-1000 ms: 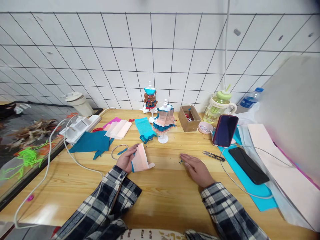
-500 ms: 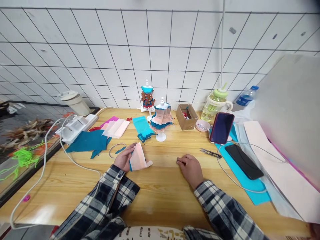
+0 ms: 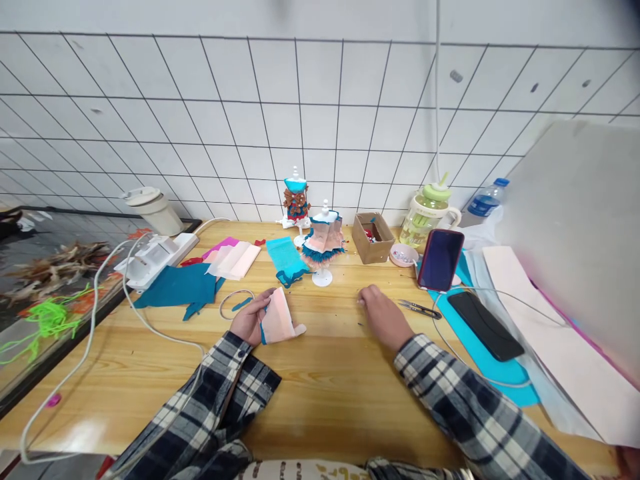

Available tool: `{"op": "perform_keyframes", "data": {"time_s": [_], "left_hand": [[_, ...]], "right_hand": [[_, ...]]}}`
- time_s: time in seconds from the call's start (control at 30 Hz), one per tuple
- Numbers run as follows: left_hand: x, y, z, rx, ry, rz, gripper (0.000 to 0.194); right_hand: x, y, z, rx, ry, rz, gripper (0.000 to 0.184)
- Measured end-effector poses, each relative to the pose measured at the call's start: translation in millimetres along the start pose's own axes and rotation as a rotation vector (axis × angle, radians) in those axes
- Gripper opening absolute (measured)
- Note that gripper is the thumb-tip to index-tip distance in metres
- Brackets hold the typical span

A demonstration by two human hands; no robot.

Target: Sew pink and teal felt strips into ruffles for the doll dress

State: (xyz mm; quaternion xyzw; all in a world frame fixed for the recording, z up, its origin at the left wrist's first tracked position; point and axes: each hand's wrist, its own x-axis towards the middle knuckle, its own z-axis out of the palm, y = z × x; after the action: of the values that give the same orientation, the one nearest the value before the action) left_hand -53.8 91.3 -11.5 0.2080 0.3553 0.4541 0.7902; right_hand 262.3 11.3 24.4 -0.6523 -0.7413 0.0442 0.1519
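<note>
My left hand (image 3: 250,320) is closed on a folded piece of peach crepe paper (image 3: 278,319) with a dark-blue edge, held just above the table. A narrow strip of it sticks out at the lower right. My right hand (image 3: 384,316) rests over the table to the right, fingers curled together; whatever is in them, if anything, is hidden. Near its fingertips a tiny dark bit (image 3: 360,325) lies on the wood. Beyond the hands stands a small white dress form (image 3: 323,275) wearing a peach and blue frilled paper dress (image 3: 323,239).
Thread snips (image 3: 419,309) lie right of my right hand. Behind are a second dressed form (image 3: 296,200), a cardboard box (image 3: 373,248) and a pink dish (image 3: 404,255). A phone (image 3: 441,260) leans upright. Blue paper (image 3: 175,285), a ring (image 3: 223,308) and a white cable (image 3: 165,335) lie left.
My right hand has moved slightly away from me and to the right, and the dark bit now shows on the table below its fingers. My left hand holds the paper much as before.
</note>
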Motion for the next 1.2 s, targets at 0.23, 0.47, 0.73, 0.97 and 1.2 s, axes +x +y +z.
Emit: {"op": "perform_keyframes", "data": {"time_s": [0.23,0.47,0.73,0.97,1.2], "left_hand": [[-1,2,3.6,0.003,-0.029,0.011,0.028],[-6,1,4.5,-0.018,-0.032,0.009,0.028],[-1,0,0.5,-0.034,-0.025,0.003,0.030],[-12,4,17.0,-0.012,0.057,0.224,0.026],[-52,-39,79.2,0.676,-0.309,0.452,0.025]], "right_hand": [[100,35,-72,-0.103,0.313,0.190,0.036],[141,60,-69,-0.089,0.354,0.175,0.036],[3,14,-11,0.620,-0.124,-0.032,0.049],[-24,32,5,0.655,0.424,0.289,0.054],[-20,21,30,0.571,0.377,0.101,0.039]]}}
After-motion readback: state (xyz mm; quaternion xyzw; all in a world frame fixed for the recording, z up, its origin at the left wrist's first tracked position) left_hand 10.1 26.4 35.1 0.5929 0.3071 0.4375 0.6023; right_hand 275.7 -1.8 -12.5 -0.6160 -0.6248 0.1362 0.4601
